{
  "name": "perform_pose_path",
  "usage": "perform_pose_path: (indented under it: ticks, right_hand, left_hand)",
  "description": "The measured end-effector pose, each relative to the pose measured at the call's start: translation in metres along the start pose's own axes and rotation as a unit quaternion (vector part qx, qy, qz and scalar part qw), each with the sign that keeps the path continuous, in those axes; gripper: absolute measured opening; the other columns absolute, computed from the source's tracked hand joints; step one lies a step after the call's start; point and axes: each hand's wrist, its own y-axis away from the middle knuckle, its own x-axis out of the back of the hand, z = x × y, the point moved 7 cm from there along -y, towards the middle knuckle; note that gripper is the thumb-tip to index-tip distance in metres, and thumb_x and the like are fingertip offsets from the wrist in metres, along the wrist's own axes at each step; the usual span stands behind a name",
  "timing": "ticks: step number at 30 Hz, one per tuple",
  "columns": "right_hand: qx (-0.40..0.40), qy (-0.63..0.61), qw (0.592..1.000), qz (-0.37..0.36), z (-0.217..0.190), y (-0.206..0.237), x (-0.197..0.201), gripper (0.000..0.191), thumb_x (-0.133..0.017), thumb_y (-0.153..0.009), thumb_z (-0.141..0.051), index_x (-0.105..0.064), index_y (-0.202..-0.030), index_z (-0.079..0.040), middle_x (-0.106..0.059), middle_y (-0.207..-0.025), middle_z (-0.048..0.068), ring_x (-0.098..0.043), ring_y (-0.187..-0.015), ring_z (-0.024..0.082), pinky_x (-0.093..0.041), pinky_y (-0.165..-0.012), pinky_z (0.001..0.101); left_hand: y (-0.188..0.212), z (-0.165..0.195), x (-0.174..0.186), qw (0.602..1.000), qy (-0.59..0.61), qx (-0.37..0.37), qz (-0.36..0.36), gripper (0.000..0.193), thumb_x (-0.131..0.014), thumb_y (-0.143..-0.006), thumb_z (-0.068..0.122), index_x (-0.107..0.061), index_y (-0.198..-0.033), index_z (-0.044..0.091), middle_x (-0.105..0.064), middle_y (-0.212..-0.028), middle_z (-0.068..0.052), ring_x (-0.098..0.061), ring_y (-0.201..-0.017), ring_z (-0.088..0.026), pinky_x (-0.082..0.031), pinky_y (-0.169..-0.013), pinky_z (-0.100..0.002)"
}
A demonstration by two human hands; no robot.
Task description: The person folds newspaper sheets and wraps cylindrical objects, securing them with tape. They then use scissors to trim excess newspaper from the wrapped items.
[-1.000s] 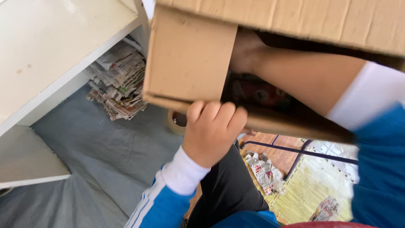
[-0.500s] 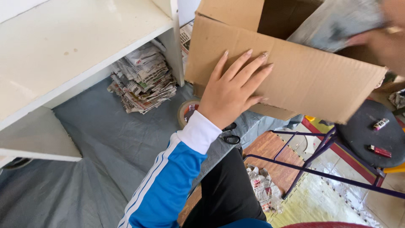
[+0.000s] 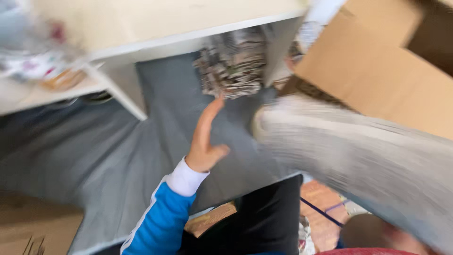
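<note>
a: where's the left hand (image 3: 204, 141)?

b: centre of the frame, raised over the grey floor covering (image 3: 94, 156). the fingers are straight and held together, the thumb sticks out to the right, and the grip is open on nothing. a white cuff and a blue sleeve (image 3: 163, 222) run down from it to the bottom edge.

a: and the right hand?

b: i can't pick it out. a thick bundle of newspaper (image 3: 358, 156) sweeps across the right half of the frame, badly blurred, from the centre down to the lower right. whatever holds it is hidden or smeared, so i cannot tell how that grip stands.

a: how close is the bundle to the left hand?

b: its near end sits just to the right of the hand, a little apart, not touching.

a: what's behind them?

b: a cardboard box (image 3: 377, 71) fills the upper right, tilted, with its flap hanging toward the centre. at the upper middle a stack of old newspapers (image 3: 231, 66) lies on the floor under a white shelf unit (image 3: 155, 28) that spans the upper left. the fingertips point up toward that stack, close beneath it in the frame.

a: anything lower down?

b: dark trousers (image 3: 269, 222) at the bottom centre, and a strip of reddish floor tiles (image 3: 325, 212) beside them.
</note>
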Motion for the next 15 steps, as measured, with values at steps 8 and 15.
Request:
perform_pose_path:
  ticks: [8, 15]
  right_hand:
    - [-0.331, -0.344, 0.823, -0.309, 0.166, 0.171, -0.294, 0.023, -0.071, -0.101, -0.008, -0.059, -0.121, -0.005, -0.068, -0.119, 0.003, -0.061, -0.110, 0.012, -0.047, -0.101, 0.0301]
    - [-0.242, 0.005, 0.861, -0.448, 0.224, 0.198, -0.331, 0.046, -0.049, -0.112, -0.023, -0.048, -0.152, 0.001, -0.054, -0.152, 0.014, -0.047, -0.144, 0.022, -0.032, -0.122, 0.0359]
  left_hand:
    - [0.050, -0.091, 0.143, 0.850, 0.433, 0.047, 0.297, 0.056, -0.054, -0.106, 0.039, -0.051, -0.141, -0.004, -0.065, -0.135, -0.018, -0.064, -0.127, -0.028, -0.050, -0.111, -0.039]
    - [0.071, -0.114, 0.156, 0.900, 0.166, 0.143, 0.376, 0.039, -0.059, -0.104, 0.014, -0.057, -0.139, -0.003, -0.067, -0.135, -0.012, -0.065, -0.120, -0.020, -0.052, -0.104, -0.032]
